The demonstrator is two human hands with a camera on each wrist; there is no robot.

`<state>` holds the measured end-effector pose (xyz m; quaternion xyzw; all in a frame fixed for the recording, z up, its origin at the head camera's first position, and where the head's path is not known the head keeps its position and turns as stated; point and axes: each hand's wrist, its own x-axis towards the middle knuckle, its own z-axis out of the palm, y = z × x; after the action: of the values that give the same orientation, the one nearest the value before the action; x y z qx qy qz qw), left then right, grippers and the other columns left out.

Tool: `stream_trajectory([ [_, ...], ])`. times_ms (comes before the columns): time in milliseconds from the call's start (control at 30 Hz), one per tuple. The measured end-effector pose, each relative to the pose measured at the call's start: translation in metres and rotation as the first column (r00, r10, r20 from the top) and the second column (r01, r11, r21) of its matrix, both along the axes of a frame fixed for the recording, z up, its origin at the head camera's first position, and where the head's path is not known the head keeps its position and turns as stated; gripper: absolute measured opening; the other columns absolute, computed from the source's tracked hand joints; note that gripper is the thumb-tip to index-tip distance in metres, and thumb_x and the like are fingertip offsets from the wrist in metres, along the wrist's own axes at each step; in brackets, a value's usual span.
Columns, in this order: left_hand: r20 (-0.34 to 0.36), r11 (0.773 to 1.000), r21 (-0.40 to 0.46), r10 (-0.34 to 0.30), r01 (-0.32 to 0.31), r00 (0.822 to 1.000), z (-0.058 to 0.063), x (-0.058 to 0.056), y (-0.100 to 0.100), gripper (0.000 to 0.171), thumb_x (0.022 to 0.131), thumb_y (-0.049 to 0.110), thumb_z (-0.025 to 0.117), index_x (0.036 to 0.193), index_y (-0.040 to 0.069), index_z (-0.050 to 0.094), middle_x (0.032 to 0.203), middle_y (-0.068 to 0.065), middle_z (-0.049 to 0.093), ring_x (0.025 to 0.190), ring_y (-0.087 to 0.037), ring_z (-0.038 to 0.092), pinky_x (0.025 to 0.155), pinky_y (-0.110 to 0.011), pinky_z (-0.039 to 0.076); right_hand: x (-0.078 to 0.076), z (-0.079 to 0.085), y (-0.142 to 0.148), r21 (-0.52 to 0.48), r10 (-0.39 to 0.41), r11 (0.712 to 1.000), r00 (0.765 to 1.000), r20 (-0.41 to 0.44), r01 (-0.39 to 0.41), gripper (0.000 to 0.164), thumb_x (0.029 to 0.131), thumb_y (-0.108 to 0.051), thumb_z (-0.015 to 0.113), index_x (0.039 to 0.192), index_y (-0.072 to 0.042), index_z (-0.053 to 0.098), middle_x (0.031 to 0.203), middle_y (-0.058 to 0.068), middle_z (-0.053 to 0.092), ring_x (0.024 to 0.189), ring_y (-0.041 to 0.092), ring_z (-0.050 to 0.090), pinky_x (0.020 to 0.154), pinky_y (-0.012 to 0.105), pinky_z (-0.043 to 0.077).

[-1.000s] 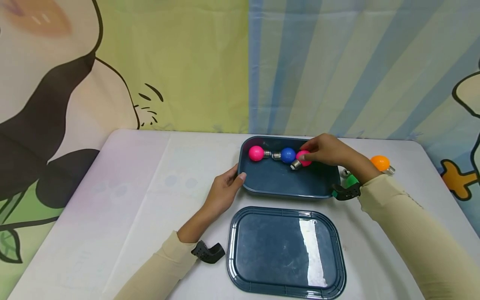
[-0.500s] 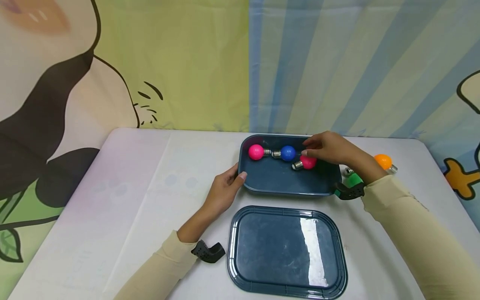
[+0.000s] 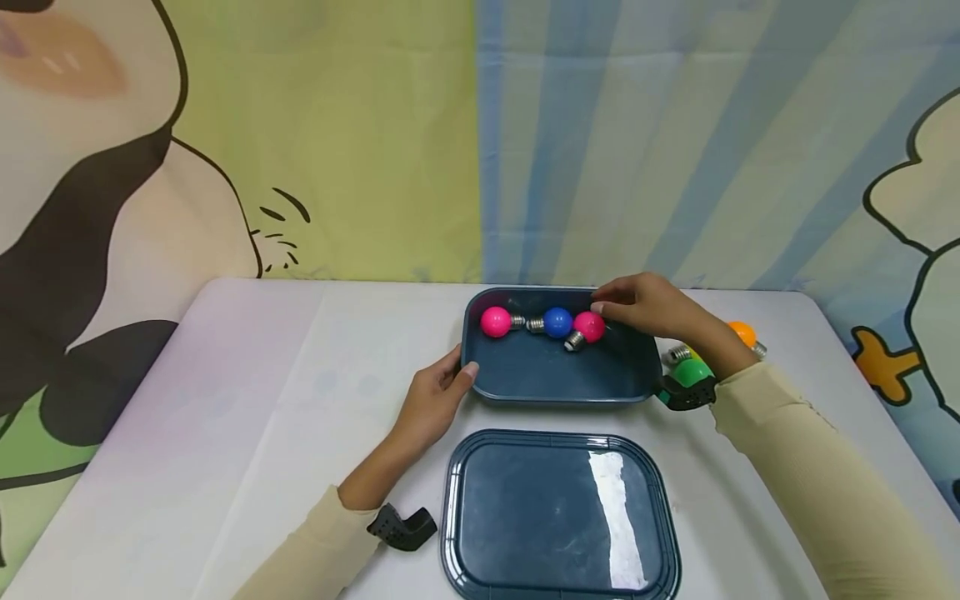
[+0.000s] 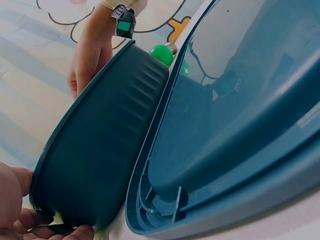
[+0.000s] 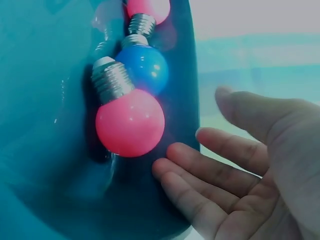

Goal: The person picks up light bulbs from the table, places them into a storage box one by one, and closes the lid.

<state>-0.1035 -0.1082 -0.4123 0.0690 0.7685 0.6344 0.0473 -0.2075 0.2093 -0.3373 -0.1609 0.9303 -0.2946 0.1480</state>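
Observation:
A dark blue plastic box (image 3: 555, 375) lies near the table's back edge. Along its back wall sit a pink light bulb (image 3: 495, 322), a blue light bulb (image 3: 557, 322) and a second pink light bulb (image 3: 590, 326), whose metal base points toward the front left. My left hand (image 3: 427, 408) grips the box's left end, thumb at the rim; the left wrist view shows fingers around the box's lower corner (image 4: 95, 150). My right hand (image 5: 240, 185) is just beside the second pink bulb, fingers spread loosely over the back rim, holding nothing.
A dark blue lid (image 3: 555, 512) lies on the white table (image 3: 247, 450) in front of the box. Right of the box, partly behind the right wrist, are a green bulb (image 3: 692, 372), an orange bulb (image 3: 742, 333) and something yellow. A printed cloth (image 3: 360, 150) hangs behind.
My right hand has let go of the second pink bulb, which now lies in the box next to the blue one. The left hand keeps its grip. The head view has shifted slightly.

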Motion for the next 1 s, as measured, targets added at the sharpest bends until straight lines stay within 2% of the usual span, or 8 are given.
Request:
stream_trajectory([
  [100, -0.012, 1.0, 0.003, -0.008, 0.008, 1.0, 0.0, 0.0, -0.001, 0.059, 0.101, 0.031, 0.056, 0.145, -0.004, 0.039, 0.147, -0.016, 0.042, 0.134, -0.023, 0.041, 0.101, -0.028, 0.041, 0.001, 0.002, 0.003, -0.01, -0.025, 1.0, 1.0, 0.007, 0.025, 0.046, 0.099, -0.033, 0.057, 0.129, 0.002, 0.06, 0.121, 0.021, 0.063, 0.108, 0.036, 0.06, 0.092, 0.051, 0.051],
  [300, -0.026, 1.0, -0.004, 0.002, -0.002, 1.0, 0.004, -0.002, -0.002, 0.058, 0.101, 0.03, 0.056, 0.144, -0.005, 0.04, 0.146, -0.017, 0.043, 0.134, -0.024, 0.041, 0.101, -0.03, 0.042, 0.002, 0.016, 0.016, -0.106, -0.092, 0.99, 0.996, 0.01, 0.092, 0.052, 0.099, -0.041, 0.055, 0.132, -0.001, 0.058, 0.115, 0.018, 0.067, 0.106, 0.035, 0.063, 0.095, 0.052, 0.049],
  [533, -0.016, 1.0, 0.002, 0.013, -0.013, 1.0, 0.004, -0.005, -0.001, 0.057, 0.1, 0.029, 0.057, 0.144, -0.005, 0.041, 0.145, -0.017, 0.043, 0.133, -0.024, 0.042, 0.1, -0.029, 0.042, 0.009, 0.024, 0.052, -0.157, -0.188, 0.97, 0.982, -0.017, 0.184, 0.053, 0.099, -0.043, 0.055, 0.134, -0.003, 0.056, 0.123, 0.019, 0.063, 0.112, 0.035, 0.061, 0.097, 0.048, 0.046],
  [667, -0.021, 1.0, -0.001, 0.013, -0.013, 1.0, 0.003, -0.007, -0.001, 0.058, 0.1, 0.03, 0.057, 0.144, -0.005, 0.041, 0.145, -0.017, 0.044, 0.133, -0.024, 0.042, 0.1, -0.029, 0.042, 0.017, 0.02, 0.077, -0.086, -0.204, 0.976, 0.978, -0.039, 0.2, 0.056, 0.097, -0.045, 0.056, 0.135, -0.004, 0.055, 0.128, 0.02, 0.06, 0.115, 0.036, 0.058, 0.095, 0.047, 0.049],
  [833, -0.023, 1.0, 0.0, 0.018, -0.018, 1.0, 0.003, -0.008, -0.002, 0.058, 0.1, 0.03, 0.057, 0.143, -0.006, 0.041, 0.145, -0.018, 0.044, 0.132, -0.024, 0.043, 0.101, -0.03, 0.042, 0.024, 0.008, 0.101, -0.028, -0.216, 0.976, 0.976, -0.024, 0.216, 0.055, 0.096, -0.042, 0.06, 0.135, -0.003, 0.055, 0.13, 0.02, 0.058, 0.115, 0.037, 0.057, 0.085, 0.028, 0.055],
  [900, -0.022, 1.0, -0.004, 0.021, -0.021, 1.0, 0.003, -0.007, -0.002, 0.057, 0.1, 0.028, 0.057, 0.143, -0.006, 0.041, 0.144, -0.018, 0.044, 0.132, -0.025, 0.043, 0.101, -0.03, 0.042, 0.026, 0.001, 0.106, -0.023, -0.206, 0.978, 0.979, -0.013, 0.205, 0.057, 0.095, -0.041, 0.062, 0.135, -0.001, 0.055, 0.131, 0.023, 0.057, 0.116, 0.04, 0.056, 0.085, 0.03, 0.055],
  [1000, -0.007, 1.0, -0.014, 0.021, -0.021, 1.0, 0.013, -0.004, -0.002, 0.055, 0.101, 0.023, 0.056, 0.143, -0.008, 0.04, 0.145, -0.021, 0.043, 0.133, -0.028, 0.042, 0.102, -0.032, 0.041, 0.028, -0.009, 0.11, -0.011, -0.179, 0.984, 0.984, -0.014, 0.179, 0.057, 0.095, -0.039, 0.064, 0.135, 0.0, 0.054, 0.131, 0.025, 0.056, 0.117, 0.043, 0.054, 0.09, 0.045, 0.053],
])
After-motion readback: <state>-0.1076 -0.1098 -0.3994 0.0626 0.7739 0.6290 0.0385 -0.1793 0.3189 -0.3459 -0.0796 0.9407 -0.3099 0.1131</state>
